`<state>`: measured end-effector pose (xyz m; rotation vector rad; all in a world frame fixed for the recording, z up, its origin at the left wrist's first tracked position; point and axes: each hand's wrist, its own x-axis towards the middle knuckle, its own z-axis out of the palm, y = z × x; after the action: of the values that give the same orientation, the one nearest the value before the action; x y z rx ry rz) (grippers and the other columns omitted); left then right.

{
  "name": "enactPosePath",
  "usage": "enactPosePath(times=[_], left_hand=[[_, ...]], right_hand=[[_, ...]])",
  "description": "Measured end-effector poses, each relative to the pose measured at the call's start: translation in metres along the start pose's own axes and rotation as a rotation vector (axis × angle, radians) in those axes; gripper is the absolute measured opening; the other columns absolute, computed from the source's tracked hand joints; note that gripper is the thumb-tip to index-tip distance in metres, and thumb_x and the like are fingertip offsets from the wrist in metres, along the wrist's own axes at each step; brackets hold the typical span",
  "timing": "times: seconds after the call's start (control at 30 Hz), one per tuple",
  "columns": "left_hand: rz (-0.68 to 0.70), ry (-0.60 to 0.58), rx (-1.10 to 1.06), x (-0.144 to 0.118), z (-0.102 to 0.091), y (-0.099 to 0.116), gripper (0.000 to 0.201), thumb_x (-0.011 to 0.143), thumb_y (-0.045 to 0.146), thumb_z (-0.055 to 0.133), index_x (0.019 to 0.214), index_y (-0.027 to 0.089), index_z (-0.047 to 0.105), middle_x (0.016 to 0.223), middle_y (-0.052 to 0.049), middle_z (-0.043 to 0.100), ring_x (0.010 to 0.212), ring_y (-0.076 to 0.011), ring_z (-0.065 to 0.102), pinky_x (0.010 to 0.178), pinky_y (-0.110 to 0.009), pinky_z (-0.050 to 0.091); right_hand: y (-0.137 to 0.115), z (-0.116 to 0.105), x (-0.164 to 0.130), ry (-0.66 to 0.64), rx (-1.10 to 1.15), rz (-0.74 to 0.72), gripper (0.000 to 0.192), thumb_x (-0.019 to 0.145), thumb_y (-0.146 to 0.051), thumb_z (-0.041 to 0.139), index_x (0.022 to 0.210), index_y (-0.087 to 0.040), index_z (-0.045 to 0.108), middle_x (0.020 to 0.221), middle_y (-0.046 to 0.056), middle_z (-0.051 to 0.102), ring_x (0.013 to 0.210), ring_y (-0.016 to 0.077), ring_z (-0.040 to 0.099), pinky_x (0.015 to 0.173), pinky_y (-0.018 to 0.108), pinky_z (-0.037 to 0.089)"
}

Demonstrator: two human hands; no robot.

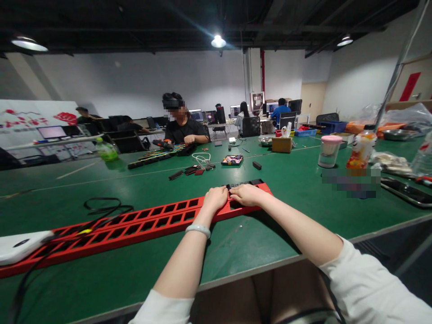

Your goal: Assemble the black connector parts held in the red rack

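While both arms reach forward over the green table (276, 189), the left hand (215, 198) and the right hand (247, 194) rest side by side on the far end of a long red slotted rail (141, 225). That rail lies flat on the table, running from its near left part up toward the middle, with two rows of rectangular openings along its length. The left hand's fingers are curled together over the rail's top; the right hand lies palm down with its fingers together and bent over a dark piece (243, 183) seated at the rail's end. Whether either hand actually pinches anything cannot be told from here. A pale bracelet (197, 230) circles the left wrist.

At the rail's near left end a white device (20, 245) lies on it, and a black cable (104, 207) loops just beyond the rail. Farther off than the rail's right end sit small black parts (189, 171), a white cord (201, 159) and a colourful small box (232, 159). Well to the right of the rail stand a clear jar with a pink lid (329, 151) and an orange drink bottle (360, 153). Across the table from the rail, another person in black (184, 128) works at a multicoloured rail (158, 155).
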<state>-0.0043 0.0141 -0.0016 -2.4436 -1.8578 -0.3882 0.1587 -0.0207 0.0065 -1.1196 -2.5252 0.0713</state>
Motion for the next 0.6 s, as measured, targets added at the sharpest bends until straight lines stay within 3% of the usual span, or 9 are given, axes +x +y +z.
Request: enactPosePath(times=[0.2, 0.33, 0.6], left_hand=[[-0.238, 0.119, 0.020, -0.002, -0.003, -0.002, 0.028, 0.078, 0.034, 0.041, 0.086, 0.018, 0.063, 0.087, -0.011, 0.066, 0.084, -0.0243, 0.060, 0.071, -0.030, 0.044], [-0.299, 0.148, -0.033, 0.002, -0.003, -0.009, 0.028, 0.074, 0.040, 0.047, 0.085, 0.019, 0.062, 0.086, -0.011, 0.066, 0.084, -0.0245, 0.060, 0.070, -0.030, 0.044], [-0.418, 0.060, -0.034, 0.016, -0.003, -0.020, 0.043, 0.066, 0.046, 0.053, 0.094, 0.015, 0.061, 0.093, -0.015, 0.064, 0.088, -0.0288, 0.059, 0.068, -0.031, 0.045]], right_hand=[[-0.001, -0.002, 0.000, -0.004, -0.029, -0.016, 0.031, 0.085, -0.031, 0.039, 0.102, -0.015, 0.059, 0.104, 0.011, 0.061, 0.094, 0.0189, 0.057, 0.083, 0.027, 0.038], [-0.002, -0.004, -0.001, -0.011, -0.028, 0.006, 0.030, 0.085, -0.032, 0.040, 0.101, -0.015, 0.059, 0.102, 0.011, 0.062, 0.093, 0.0188, 0.057, 0.082, 0.027, 0.039], [-0.002, -0.005, -0.001, -0.021, -0.038, 0.000, 0.030, 0.085, -0.033, 0.039, 0.100, -0.015, 0.059, 0.102, 0.010, 0.062, 0.093, 0.0181, 0.057, 0.082, 0.026, 0.038]])
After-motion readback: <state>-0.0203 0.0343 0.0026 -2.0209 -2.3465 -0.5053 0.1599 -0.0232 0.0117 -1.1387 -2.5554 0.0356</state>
